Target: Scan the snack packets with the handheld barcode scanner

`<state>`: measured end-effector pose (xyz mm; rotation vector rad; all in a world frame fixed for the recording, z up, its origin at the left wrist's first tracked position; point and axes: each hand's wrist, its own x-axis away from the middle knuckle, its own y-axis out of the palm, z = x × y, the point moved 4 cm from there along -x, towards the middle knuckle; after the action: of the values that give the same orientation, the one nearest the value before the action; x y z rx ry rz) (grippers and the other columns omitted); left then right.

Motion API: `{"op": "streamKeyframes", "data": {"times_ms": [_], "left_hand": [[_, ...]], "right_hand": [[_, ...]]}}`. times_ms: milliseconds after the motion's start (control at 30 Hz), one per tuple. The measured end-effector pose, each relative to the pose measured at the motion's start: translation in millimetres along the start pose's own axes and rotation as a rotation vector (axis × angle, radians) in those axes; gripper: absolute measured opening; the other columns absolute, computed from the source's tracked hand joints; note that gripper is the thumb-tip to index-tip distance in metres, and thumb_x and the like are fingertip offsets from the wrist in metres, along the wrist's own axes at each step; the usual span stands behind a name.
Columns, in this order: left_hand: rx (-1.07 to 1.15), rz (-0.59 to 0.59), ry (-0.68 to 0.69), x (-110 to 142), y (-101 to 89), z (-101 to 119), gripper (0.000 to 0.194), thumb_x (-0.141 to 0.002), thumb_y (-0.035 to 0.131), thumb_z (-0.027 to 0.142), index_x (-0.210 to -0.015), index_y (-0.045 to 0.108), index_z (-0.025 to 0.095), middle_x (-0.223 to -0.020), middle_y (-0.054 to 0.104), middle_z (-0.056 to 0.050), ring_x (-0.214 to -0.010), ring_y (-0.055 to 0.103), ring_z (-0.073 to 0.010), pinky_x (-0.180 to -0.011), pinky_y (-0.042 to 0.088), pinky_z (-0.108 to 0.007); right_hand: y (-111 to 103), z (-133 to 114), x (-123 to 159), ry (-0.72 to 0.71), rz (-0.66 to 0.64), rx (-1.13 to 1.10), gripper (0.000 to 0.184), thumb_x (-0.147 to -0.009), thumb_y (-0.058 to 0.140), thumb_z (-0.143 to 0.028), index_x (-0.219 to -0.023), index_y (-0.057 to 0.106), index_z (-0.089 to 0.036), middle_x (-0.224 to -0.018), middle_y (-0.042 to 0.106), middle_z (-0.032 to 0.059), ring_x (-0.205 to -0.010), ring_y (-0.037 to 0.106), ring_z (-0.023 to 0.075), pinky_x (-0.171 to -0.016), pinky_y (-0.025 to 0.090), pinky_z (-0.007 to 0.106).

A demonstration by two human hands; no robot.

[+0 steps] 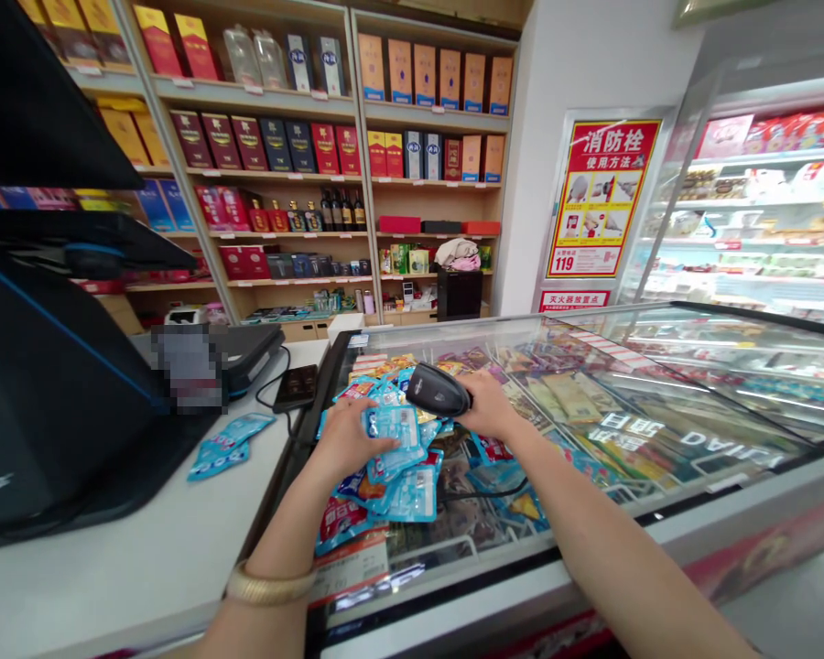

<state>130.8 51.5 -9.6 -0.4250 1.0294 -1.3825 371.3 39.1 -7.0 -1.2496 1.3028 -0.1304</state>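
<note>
My right hand [489, 403] is closed round the handle of a black barcode scanner [439, 390], whose head points left over a heap of snack packets. My left hand [349, 437] pinches a light-blue snack packet [394, 430] just below the scanner, thumb across its front. Beneath and around it, more blue packets [412, 496] and a red-and-blue packet [343, 520] lie piled on the glass top of a chest freezer [467, 547]. The scanner's handle is mostly hidden inside my right hand.
Left of the freezer, a white counter [130, 572] bears a black checkout terminal [48, 384], a phone [297, 388] and loose blue packets [228, 445]. Shelves of boxed bottles [288, 146] stand behind. A lit display fridge [769, 210] is at the right.
</note>
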Motion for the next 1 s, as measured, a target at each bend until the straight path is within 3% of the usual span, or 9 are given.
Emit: {"op": "streamKeyframes", "data": {"times_ms": [133,233,400,600,1000], "left_hand": [[0.171,0.045,-0.04,1,-4.1,1,0.042,-0.053,0.078,0.03,-0.091,0.063,0.023,-0.083,0.067,-0.001,-0.082,0.063,-0.024,-0.078,0.048,-0.035],[0.297,0.182,-0.09,1,-8.7,-2,0.031,-0.059,0.072,0.029,-0.087,0.061,0.022,-0.075,0.065,0.001,-0.073,0.062,-0.0198,-0.072,0.048,-0.032],[0.666,0.394,-0.197,1,-11.5,-12,0.043,-0.056,0.074,0.035,-0.093,0.056,0.021,-0.073,0.063,0.002,-0.06,0.057,-0.0146,-0.058,0.046,-0.027],[1.041,0.368,-0.247,0,-9.0,-11,0.046,-0.049,0.08,0.038,-0.086,0.06,0.018,-0.075,0.068,0.0,-0.068,0.063,-0.0171,-0.067,0.051,-0.03],[1.008,0.342,-0.248,-1,-9.5,-9,0.05,-0.047,0.083,0.043,-0.086,0.067,0.016,-0.074,0.07,-0.001,-0.064,0.062,-0.017,-0.062,0.05,-0.028]], "right_hand": [[-2,0,1,-0.009,0.011,-0.015,0.025,-0.074,0.064,-0.03,-0.096,0.069,-0.02,-0.081,0.073,0.0048,-0.074,0.066,0.0205,-0.068,0.035,0.028],[-3,1,1,-0.002,0.021,-0.001,0.027,-0.074,0.065,-0.032,-0.098,0.069,-0.02,-0.081,0.073,0.0056,-0.076,0.066,0.0213,-0.069,0.036,0.028],[-3,0,1,-0.006,0.015,-0.008,0.028,-0.074,0.065,-0.032,-0.099,0.068,-0.02,-0.082,0.073,0.0044,-0.076,0.065,0.0203,-0.069,0.036,0.028],[-4,-8,0,-0.043,0.012,0.019,0.019,-0.07,0.062,-0.028,-0.087,0.067,-0.021,-0.08,0.072,0.0038,-0.076,0.065,0.0206,-0.073,0.034,0.03],[-4,-12,-2,-0.057,-0.027,0.054,0.029,-0.067,0.062,-0.025,-0.096,0.068,-0.022,-0.078,0.072,0.0026,-0.078,0.064,0.021,-0.073,0.031,0.031]]}}
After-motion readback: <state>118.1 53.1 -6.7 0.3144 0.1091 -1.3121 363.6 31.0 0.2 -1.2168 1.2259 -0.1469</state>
